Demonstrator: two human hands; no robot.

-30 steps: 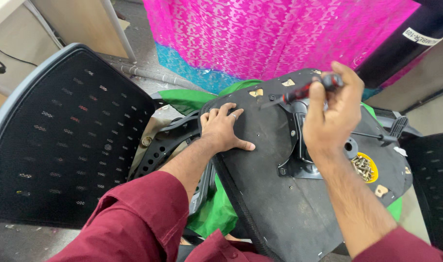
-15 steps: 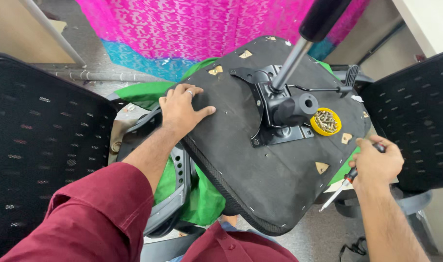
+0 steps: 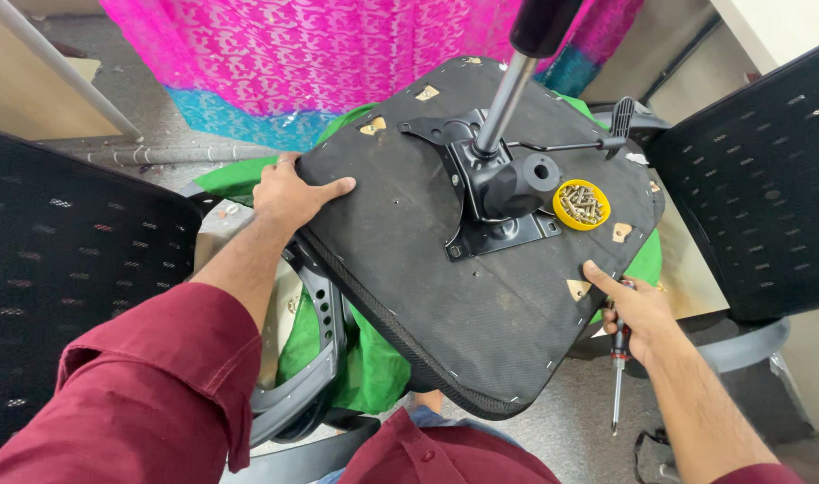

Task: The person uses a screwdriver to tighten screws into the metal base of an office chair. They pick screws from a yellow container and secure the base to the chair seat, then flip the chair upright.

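Note:
An upturned office chair seat [image 3: 445, 296] with a black underside lies in front of me. A black metal mechanism plate [image 3: 499, 202] and a chrome gas-lift post [image 3: 503, 94] rise from it. My left hand [image 3: 288, 193] grips the seat's left edge, thumb on the underside. My right hand [image 3: 638, 309] rests at the seat's right edge and holds a red-and-black screwdriver [image 3: 617, 376] with its shaft pointing down. A yellow round lid [image 3: 581, 204] full of screws sits on the seat beside the mechanism.
Black perforated chair backs stand at the left [image 3: 60, 269] and right [image 3: 750, 179]. Green cloth [image 3: 364, 358] lies under the seat, with a grey plastic armrest frame [image 3: 324, 358]. Pink and blue patterned fabric [image 3: 320, 54] hangs behind. A black lever [image 3: 620, 121] sticks out of the mechanism.
My right hand has dropped from the top of the seat to its right edge, with the screwdriver now pointing down. My left hand has slid from the underside to the left edge.

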